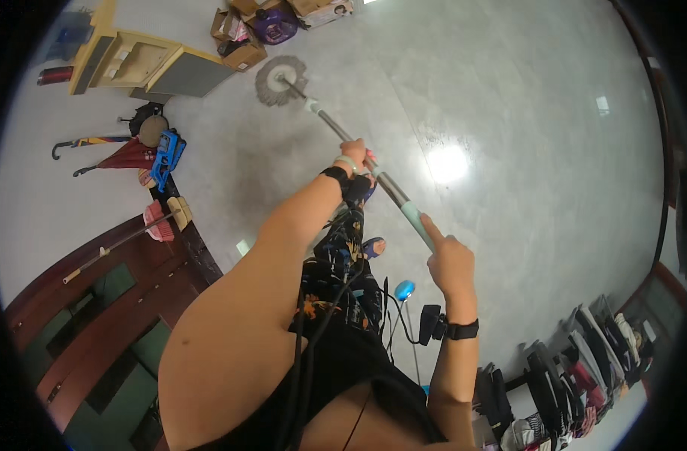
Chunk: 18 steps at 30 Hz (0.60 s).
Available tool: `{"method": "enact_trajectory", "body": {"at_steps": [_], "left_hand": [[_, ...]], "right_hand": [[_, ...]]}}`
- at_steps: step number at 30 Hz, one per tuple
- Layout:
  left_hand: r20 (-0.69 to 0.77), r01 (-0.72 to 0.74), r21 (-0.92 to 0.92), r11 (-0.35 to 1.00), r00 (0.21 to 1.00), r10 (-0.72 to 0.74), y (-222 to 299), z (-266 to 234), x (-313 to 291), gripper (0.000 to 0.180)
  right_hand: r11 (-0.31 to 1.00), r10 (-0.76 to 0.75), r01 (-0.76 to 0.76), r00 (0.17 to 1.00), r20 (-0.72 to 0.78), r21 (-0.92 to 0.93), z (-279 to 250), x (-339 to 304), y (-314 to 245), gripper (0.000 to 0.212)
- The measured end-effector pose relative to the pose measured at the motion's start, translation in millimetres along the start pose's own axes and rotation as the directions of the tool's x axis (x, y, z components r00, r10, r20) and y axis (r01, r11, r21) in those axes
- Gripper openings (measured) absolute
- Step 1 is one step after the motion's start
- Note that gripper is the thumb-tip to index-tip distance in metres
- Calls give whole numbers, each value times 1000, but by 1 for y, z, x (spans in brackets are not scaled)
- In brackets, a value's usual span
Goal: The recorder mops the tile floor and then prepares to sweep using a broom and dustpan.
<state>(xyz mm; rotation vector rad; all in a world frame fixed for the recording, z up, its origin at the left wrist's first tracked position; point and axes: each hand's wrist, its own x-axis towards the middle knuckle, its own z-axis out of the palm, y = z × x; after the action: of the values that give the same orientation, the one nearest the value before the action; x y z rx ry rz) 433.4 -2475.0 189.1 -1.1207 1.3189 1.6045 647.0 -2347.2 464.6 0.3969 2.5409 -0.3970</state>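
Left fingers [352, 146]: gripping mop pole [392, 189] mid-length
Right fingers [431, 228]: wrapping its green grip [412, 213], index extending along it
Mop head [271, 81]: resting on floor [509, 188] near cardboard box [245, 57]

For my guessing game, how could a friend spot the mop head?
Find the grey floor, then the cardboard boxes at its top left. Beside them, at the far end of the pole, is the mop head: unlike the boxes, round and shaggy.

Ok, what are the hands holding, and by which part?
A mop: the left hand grips its metal pole, the right hand its pale green grip, at the end away from the grey mop head.
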Motion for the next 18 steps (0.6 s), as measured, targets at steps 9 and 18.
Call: {"method": "enact_trajectory", "body": {"at_steps": [9,18], "left_hand": [[231,-190,380,905,967,106,-104,47,-35,37],[342,-178,489,854,940,-1,-236,27,-138,71]], "right_hand": [[938,262,-252,965,-10,239,73,-118,4,84],[774,411,-465,885,218,430,71,-257,8,85]]}}
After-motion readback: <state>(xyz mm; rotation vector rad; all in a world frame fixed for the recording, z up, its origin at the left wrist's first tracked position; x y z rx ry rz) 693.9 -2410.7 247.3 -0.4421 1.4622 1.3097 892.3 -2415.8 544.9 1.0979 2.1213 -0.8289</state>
